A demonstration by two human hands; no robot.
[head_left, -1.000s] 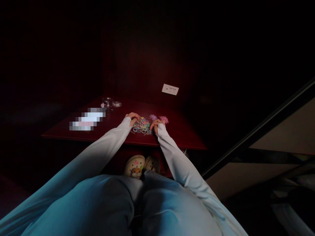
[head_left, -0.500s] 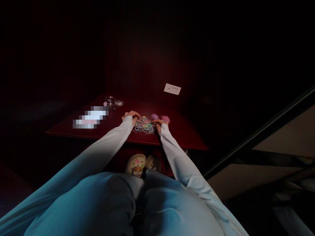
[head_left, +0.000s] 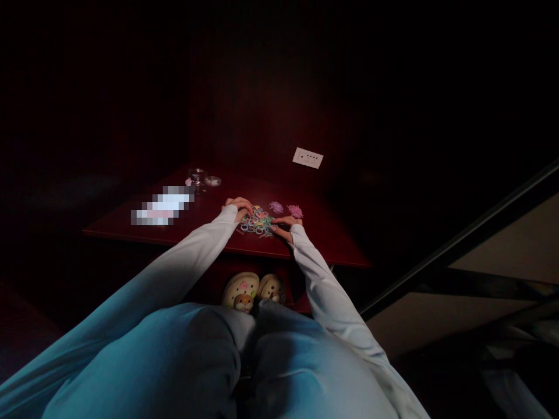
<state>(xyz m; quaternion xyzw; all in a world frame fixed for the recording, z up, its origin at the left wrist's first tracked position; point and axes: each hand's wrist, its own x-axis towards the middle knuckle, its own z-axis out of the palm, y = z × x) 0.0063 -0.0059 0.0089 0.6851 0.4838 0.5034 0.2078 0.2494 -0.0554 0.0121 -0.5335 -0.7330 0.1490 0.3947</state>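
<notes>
A loose heap of small pastel elastic hair ties (head_left: pixel 258 223) lies on the dark red table between my hands. My left hand (head_left: pixel 238 205) curves over the heap's left edge, fingers apart from the thumb and nothing visible in it. From the right, my right hand (head_left: pixel 287 225) touches the heap, its index finger and thumb spread. Just beyond it sit two separate bunches, a purple bunch of hair ties (head_left: pixel 276 206) and a pink bunch of hair ties (head_left: pixel 295 210).
A clear jar (head_left: pixel 198 177) stands at the table's back left, with a round lid (head_left: pixel 213 181) beside it. A blurred-out bright object (head_left: pixel 162 206) lies at left. The red table (head_left: pixel 205 228) ends in a front edge above my clogs (head_left: pixel 243 288). A socket plate (head_left: pixel 308 157) is on the wall.
My right hand has shifted slightly right and lower, its thumb and index finger now wider apart, uncovering the pink bunch more. My left hand has edged slightly right over the heap.
</notes>
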